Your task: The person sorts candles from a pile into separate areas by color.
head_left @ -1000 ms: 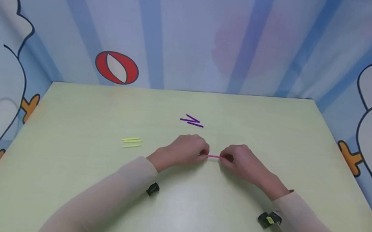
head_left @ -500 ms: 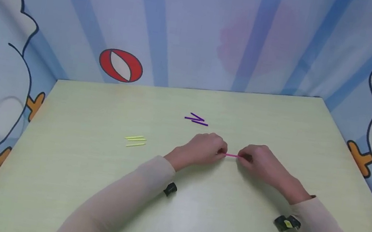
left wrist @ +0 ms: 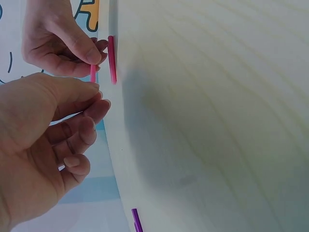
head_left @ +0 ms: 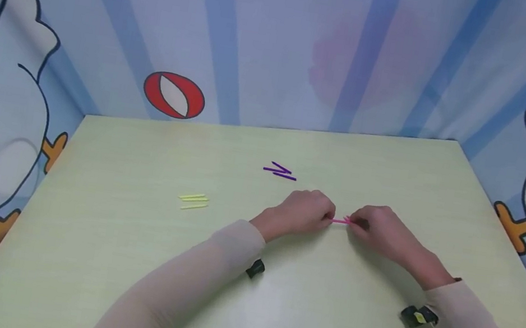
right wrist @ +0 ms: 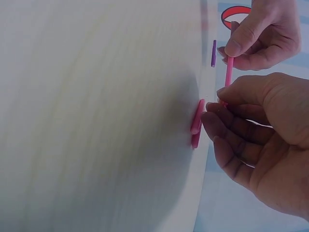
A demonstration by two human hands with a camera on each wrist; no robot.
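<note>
My left hand (head_left: 304, 211) and right hand (head_left: 387, 233) pinch the two ends of a thin pink stick (head_left: 338, 220), just above the table. Between the fingertips the held pink stick (left wrist: 93, 73) also shows in the left wrist view. On the table beside my right fingertips lie two more pink sticks (right wrist: 197, 117), close together. In the head view they are mostly hidden by my right hand. Several purple sticks (head_left: 280, 170) lie loosely crossed beyond my left hand. Several yellow sticks (head_left: 193, 200) lie side by side to its left.
The pale wood-grain table (head_left: 126, 257) ends at a blue striped backdrop (head_left: 280, 47) with printed cartoon figures on both sides. Beneath each forearm hangs a small dark wrist camera (head_left: 418, 317), near the table surface.
Both hands have moved to the right across the table with the pink stick between them. Pink stick ends now show by the right fingertips. The purple and yellow sticks lie as before.
</note>
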